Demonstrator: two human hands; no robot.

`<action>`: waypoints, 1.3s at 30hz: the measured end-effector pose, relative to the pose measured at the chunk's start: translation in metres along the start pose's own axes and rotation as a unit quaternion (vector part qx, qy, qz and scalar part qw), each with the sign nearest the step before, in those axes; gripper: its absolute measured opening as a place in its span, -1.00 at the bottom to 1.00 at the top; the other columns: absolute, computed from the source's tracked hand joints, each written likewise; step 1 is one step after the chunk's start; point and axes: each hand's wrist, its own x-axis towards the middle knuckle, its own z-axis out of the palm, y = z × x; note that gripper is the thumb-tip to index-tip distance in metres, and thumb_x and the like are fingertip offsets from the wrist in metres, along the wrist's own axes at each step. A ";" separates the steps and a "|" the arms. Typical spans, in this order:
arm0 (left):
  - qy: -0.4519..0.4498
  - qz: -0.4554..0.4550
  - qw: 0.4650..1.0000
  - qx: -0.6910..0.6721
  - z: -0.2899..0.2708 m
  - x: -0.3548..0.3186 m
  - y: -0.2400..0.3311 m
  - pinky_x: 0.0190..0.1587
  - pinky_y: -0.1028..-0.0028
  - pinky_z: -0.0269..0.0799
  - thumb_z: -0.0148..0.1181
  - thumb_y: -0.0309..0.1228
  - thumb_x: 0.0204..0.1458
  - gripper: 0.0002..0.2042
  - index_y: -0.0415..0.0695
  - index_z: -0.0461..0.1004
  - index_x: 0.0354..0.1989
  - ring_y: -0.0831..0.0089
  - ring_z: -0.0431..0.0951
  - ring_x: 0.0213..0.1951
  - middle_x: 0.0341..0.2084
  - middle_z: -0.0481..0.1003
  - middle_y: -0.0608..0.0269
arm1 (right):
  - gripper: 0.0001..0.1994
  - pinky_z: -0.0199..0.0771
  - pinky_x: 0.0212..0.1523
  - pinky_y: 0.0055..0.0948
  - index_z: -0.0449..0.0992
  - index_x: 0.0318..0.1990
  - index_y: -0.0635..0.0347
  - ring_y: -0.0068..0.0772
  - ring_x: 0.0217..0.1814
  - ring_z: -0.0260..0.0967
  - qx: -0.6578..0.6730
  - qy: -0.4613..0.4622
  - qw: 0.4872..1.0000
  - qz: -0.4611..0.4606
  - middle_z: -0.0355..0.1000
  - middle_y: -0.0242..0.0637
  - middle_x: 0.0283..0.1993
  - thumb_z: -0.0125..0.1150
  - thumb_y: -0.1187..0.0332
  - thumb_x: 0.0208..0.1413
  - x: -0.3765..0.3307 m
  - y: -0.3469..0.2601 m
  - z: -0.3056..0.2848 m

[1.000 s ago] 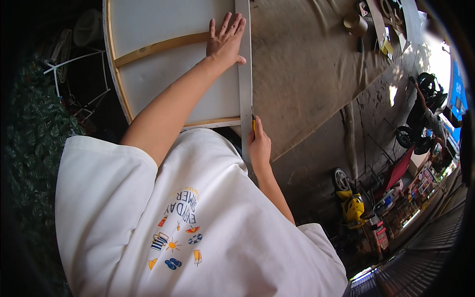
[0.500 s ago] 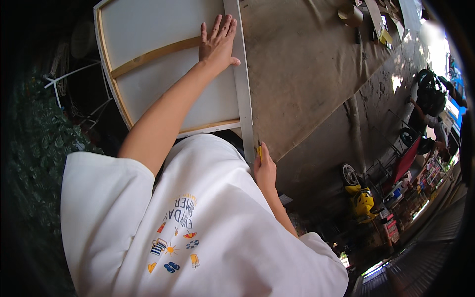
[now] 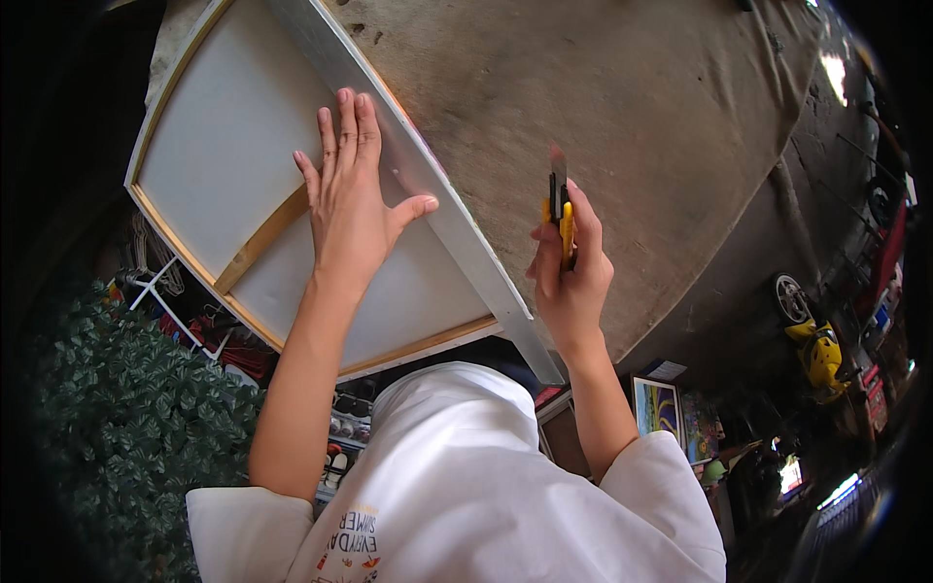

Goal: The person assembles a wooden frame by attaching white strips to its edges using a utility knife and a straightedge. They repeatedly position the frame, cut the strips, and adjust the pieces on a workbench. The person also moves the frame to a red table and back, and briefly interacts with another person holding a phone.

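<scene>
My left hand [image 3: 350, 209] lies with fingers spread over a long flat grey straightedge [image 3: 457, 225], its thumb and fingertips on the strip. Beneath them is a large stretched canvas [image 3: 228, 126], face down, showing its white back, wooden edge bars and a wooden cross brace [image 3: 260, 238]. The strip runs along the canvas's right side and juts past its near corner. My right hand [image 3: 578, 277] is closed round a yellow and black utility knife [image 3: 562, 219], its blade out and pointing away from me. The knife is held above the brown cloth, apart from the straightedge.
Brown cloth [image 3: 622, 107] covers the surface right of the canvas. Dark green leaves [image 3: 146, 428] fill the lower left, beside a white metal rack [image 3: 170, 301]. A framed painting [image 3: 659, 408] stands at lower right. Further right is a yellow motorbike part [image 3: 821, 361].
My right hand has lifted the knife from the strip's near end and moved it farther from me. My left hand stays spread on the strip. The whole view has turned and shifted.
</scene>
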 end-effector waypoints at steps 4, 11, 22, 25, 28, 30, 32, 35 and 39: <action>-0.006 0.002 1.000 -0.004 -0.001 0.002 0.001 0.43 -0.27 -0.24 0.53 -0.02 -0.28 0.25 -0.02 -0.23 0.55 0.03 -0.19 0.53 0.55 -0.20 0.15 | -0.51 0.60 -0.17 -0.34 0.35 0.30 0.20 -0.20 -0.15 0.62 -0.009 -0.021 1.000 0.003 0.54 0.01 0.04 0.17 0.59 0.20 0.003 0.011 0.002; -0.010 0.002 1.000 -0.023 -0.003 0.004 0.002 0.38 -0.36 -0.24 0.53 0.04 -0.32 0.26 -0.06 -0.18 0.55 -0.04 -0.17 0.53 0.54 -0.20 0.08 | -0.51 0.60 -0.16 -0.27 0.30 0.28 0.22 0.03 -0.11 0.59 -0.010 -0.041 0.996 -0.077 0.49 0.09 0.08 0.16 0.61 0.19 0.043 -0.008 0.017; -0.062 -0.029 0.998 0.018 -0.015 0.003 0.010 0.40 -0.32 -0.12 0.52 -0.02 -0.20 0.17 -0.22 -0.13 0.51 0.04 -0.13 0.52 0.52 -0.15 -0.04 | -0.71 0.53 -0.26 0.09 0.39 0.04 0.26 0.24 -0.27 0.54 -0.169 -0.095 0.962 -0.191 0.56 0.08 -0.32 -0.03 0.48 0.17 0.213 -0.143 0.165; -0.029 -0.022 0.999 -0.001 -0.016 0.003 0.012 0.39 -0.29 -0.09 0.55 -0.07 -0.23 0.19 -0.27 -0.13 0.50 0.05 -0.11 0.52 0.52 -0.15 -0.05 | -0.74 0.49 -0.07 0.16 0.37 0.02 0.28 0.33 -0.13 0.52 -0.170 -0.100 0.961 -0.195 0.54 0.25 -0.25 -0.11 0.41 0.24 0.258 -0.161 0.194; -0.016 -0.029 0.999 -0.031 -0.012 0.002 0.012 0.40 -0.30 -0.11 0.59 -0.13 -0.28 0.23 -0.25 -0.16 0.51 0.06 -0.11 0.52 0.53 -0.16 -0.01 | -0.75 0.50 -0.08 0.14 0.38 -0.01 0.32 0.32 -0.14 0.51 -0.190 -0.085 0.956 -0.205 0.52 0.28 -0.28 -0.12 0.43 0.24 0.277 -0.172 0.212; -0.012 -0.029 0.998 -0.052 -0.010 0.002 0.009 0.40 -0.31 -0.16 0.59 -0.14 -0.27 0.23 -0.23 -0.19 0.52 0.06 -0.12 0.53 0.53 -0.17 0.00 | -0.77 0.49 -0.08 0.13 0.41 -0.06 0.34 0.30 -0.14 0.52 -0.193 -0.080 0.949 -0.237 0.52 0.28 -0.27 -0.12 0.43 0.25 0.287 -0.169 0.218; -0.014 -0.031 0.997 -0.076 -0.009 0.001 0.008 0.42 -0.31 -0.24 0.58 -0.16 -0.26 0.24 -0.18 -0.22 0.53 0.09 -0.16 0.53 0.54 -0.20 0.04 | -0.77 0.49 -0.08 0.11 0.46 -0.14 0.35 0.28 -0.14 0.52 -0.187 -0.071 0.947 -0.253 0.53 0.26 -0.25 -0.12 0.41 0.26 0.291 -0.166 0.223; -0.023 -0.032 0.996 -0.084 -0.007 0.002 0.007 0.42 -0.31 -0.26 0.57 -0.16 -0.25 0.23 -0.16 -0.23 0.53 0.11 -0.19 0.54 0.55 -0.24 0.09 | -0.75 0.49 -0.07 0.09 0.48 -0.16 0.36 0.28 -0.14 0.51 -0.209 -0.074 0.934 -0.279 0.54 0.23 -0.25 -0.12 0.40 0.27 0.296 -0.166 0.221; -0.028 -0.038 0.995 -0.090 -0.010 0.001 0.004 0.42 -0.31 -0.25 0.57 -0.14 -0.25 0.24 -0.15 -0.24 0.54 0.14 -0.18 0.54 0.55 -0.25 0.13 | -0.72 0.57 -0.19 0.02 0.50 -0.03 0.26 0.22 -0.22 0.56 -0.249 -0.137 0.941 -0.183 0.57 0.10 -0.30 -0.01 0.46 0.12 0.282 -0.187 0.211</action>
